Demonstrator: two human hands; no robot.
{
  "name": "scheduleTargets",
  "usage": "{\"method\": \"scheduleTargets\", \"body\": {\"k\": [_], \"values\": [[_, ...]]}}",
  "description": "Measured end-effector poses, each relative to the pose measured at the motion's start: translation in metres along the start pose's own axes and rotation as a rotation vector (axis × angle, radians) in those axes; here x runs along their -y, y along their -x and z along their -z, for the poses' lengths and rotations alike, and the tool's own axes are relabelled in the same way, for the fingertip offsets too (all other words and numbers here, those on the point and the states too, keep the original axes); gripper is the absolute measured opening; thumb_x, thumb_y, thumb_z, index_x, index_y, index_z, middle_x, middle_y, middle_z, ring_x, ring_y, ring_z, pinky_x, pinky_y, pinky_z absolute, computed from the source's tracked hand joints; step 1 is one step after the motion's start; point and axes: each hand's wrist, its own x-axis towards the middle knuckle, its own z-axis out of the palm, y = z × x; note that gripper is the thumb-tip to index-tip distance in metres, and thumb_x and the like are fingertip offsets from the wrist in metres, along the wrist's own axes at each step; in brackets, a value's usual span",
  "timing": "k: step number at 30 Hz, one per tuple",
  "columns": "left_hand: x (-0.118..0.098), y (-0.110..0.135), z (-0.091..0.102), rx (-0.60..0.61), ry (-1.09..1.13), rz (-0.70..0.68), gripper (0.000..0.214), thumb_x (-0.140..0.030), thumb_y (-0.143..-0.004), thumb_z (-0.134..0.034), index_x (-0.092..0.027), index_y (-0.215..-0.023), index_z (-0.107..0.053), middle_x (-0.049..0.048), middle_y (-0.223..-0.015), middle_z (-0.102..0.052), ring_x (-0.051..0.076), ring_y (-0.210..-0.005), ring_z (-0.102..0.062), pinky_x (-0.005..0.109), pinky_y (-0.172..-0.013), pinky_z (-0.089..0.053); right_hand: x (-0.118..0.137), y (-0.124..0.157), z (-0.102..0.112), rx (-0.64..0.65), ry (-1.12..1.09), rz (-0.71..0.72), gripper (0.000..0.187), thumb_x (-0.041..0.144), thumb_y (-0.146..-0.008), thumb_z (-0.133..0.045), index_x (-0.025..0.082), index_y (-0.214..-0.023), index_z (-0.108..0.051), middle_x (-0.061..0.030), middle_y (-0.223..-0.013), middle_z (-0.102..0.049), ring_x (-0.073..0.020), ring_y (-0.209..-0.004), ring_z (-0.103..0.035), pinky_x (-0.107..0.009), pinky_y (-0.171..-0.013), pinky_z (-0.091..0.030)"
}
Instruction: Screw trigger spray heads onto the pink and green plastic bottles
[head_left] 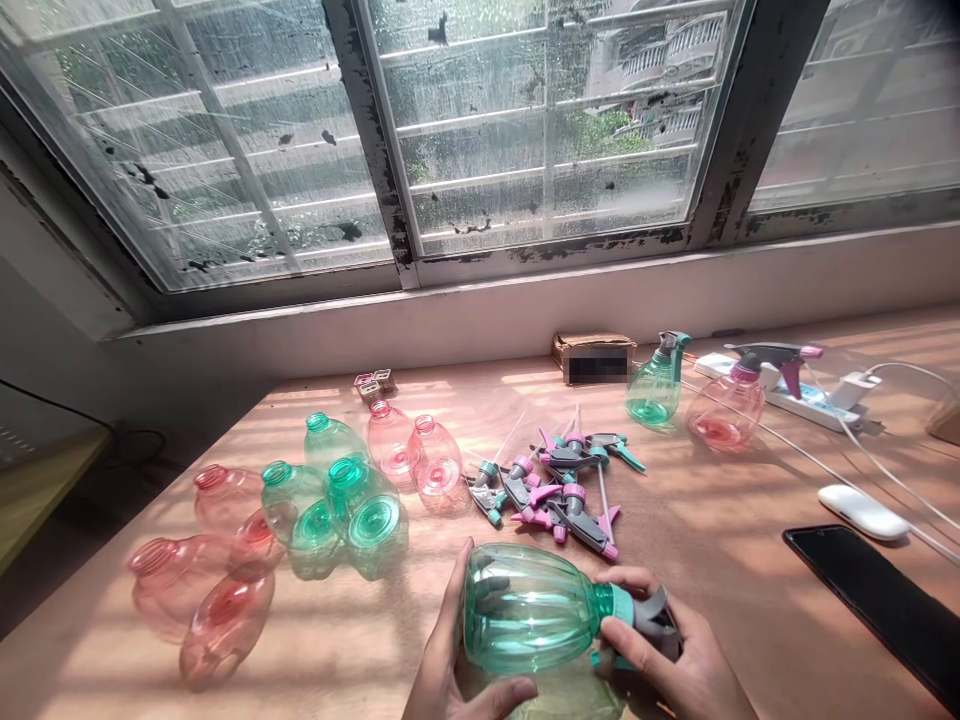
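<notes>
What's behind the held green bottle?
Beyond the green bottle lies a heap of spray heads on the tabletop. Any detail directly behind its tinted body can't be made out.

A see-through green bottle (529, 605), ribbed and bulging, was held on its side, base against the left grip (444, 672) and neck towards the right grip (696, 652). Its gray spray head (655, 620), with a teal collar (622, 605) meeting the neck, sat between the right grip's fingers.

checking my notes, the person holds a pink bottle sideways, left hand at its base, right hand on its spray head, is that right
The bottle is green, not pink, as the head view shows; left hand and right hand are placed as you say.
</notes>
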Motion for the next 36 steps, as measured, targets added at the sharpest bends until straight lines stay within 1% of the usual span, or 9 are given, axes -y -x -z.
{"method": "scheduleTargets", "body": {"k": [5,8,13,15,20,25,30,36], "values": [[-0.002,0.0,-0.001,-0.004,-0.009,0.001,0.109,-0.048,-0.075,-0.088,-0.031,-0.161,-0.023,0.0116,-0.163,-0.043,0.038,-0.152,-0.034,0.05,-0.128,-0.019,-0.001,-0.001,0.001,0.007,0.006,0.009,0.047,0.05,-0.071,-0.09,0.02,-0.104,-0.073,0.0012,-0.06,-0.068,-0.0172,-0.053,-0.062,-0.024,-0.048,-0.043],[-0.005,0.001,-0.002,-0.003,-0.006,0.014,0.109,-0.047,-0.075,-0.088,-0.03,-0.161,-0.023,0.012,-0.162,-0.045,0.038,-0.151,-0.036,0.05,-0.128,-0.02,-0.002,-0.001,0.0,0.005,0.003,0.013,0.048,0.049,-0.071,-0.09,0.019,-0.104,-0.072,0.0011,-0.06,-0.067,-0.0179,-0.054,-0.062,-0.025,-0.048,-0.043],[-0.008,0.001,-0.004,0.001,0.025,0.017,0.105,-0.043,-0.076,-0.088,-0.035,-0.159,-0.025,0.0084,-0.161,-0.046,0.036,-0.151,-0.038,0.051,-0.127,-0.021,-0.001,0.0,-0.002,0.014,-0.053,-0.035,0.049,0.048,-0.07,-0.09,0.02,-0.104,-0.07,0.0035,-0.061,-0.064,-0.0157,-0.052,-0.059,-0.025,-0.051,-0.042],[-0.008,0.001,-0.005,0.002,0.037,0.018,0.104,-0.042,-0.076,-0.089,-0.036,-0.159,-0.026,0.0078,-0.161,-0.047,0.036,-0.151,-0.038,0.051,-0.127,-0.021,0.0,0.001,-0.002,0.02,-0.043,-0.039,0.049,0.049,-0.07,-0.09,0.021,-0.105,-0.069,0.0044,-0.059,-0.063,-0.0155,-0.052,-0.058,-0.026,-0.051,-0.041],[-0.007,0.001,-0.004,-0.006,0.043,0.009,0.104,-0.041,-0.076,-0.089,-0.035,-0.159,-0.027,0.0086,-0.162,-0.045,0.036,-0.152,-0.035,0.052,-0.128,-0.018,0.0,0.0,0.0,0.038,0.0,-0.023,0.049,0.051,-0.071,-0.089,0.021,-0.105,-0.07,0.0038,-0.061,-0.064,-0.0159,-0.056,-0.057,-0.026,-0.054,-0.043],[-0.004,0.0,-0.002,-0.005,0.032,0.005,0.107,-0.042,-0.075,-0.089,-0.032,-0.16,-0.026,0.0106,-0.162,-0.045,0.038,-0.152,-0.034,0.054,-0.128,-0.017,-0.001,-0.001,0.001,0.043,-0.011,-0.025,0.049,0.05,-0.071,-0.089,0.021,-0.105,-0.07,0.0041,-0.06,-0.063,-0.0145,-0.054,-0.056,-0.025,-0.053,-0.042],[0.002,0.001,0.001,0.002,0.029,0.004,0.107,-0.042,-0.077,-0.088,-0.033,-0.161,-0.021,0.0093,-0.161,-0.047,0.036,-0.152,-0.036,0.051,-0.128,-0.018,0.001,0.001,-0.003,0.022,-0.014,-0.025,0.052,0.052,-0.069,-0.089,0.02,-0.105,-0.07,0.004,-0.057,-0.063,-0.0149,-0.05,-0.056,-0.025,-0.051,-0.041],[0.004,0.001,0.003,0.003,0.039,0.004,0.107,-0.041,-0.077,-0.088,-0.034,-0.161,-0.023,0.0081,-0.16,-0.049,0.035,-0.15,-0.038,0.05,-0.128,-0.019,0.004,0.002,-0.004,0.032,-0.026,-0.057,0.052,0.052,-0.07,-0.09,0.02,-0.105,-0.068,0.0023,-0.059,-0.066,-0.0148,-0.051,-0.059,-0.024,-0.05,-0.04]]}}
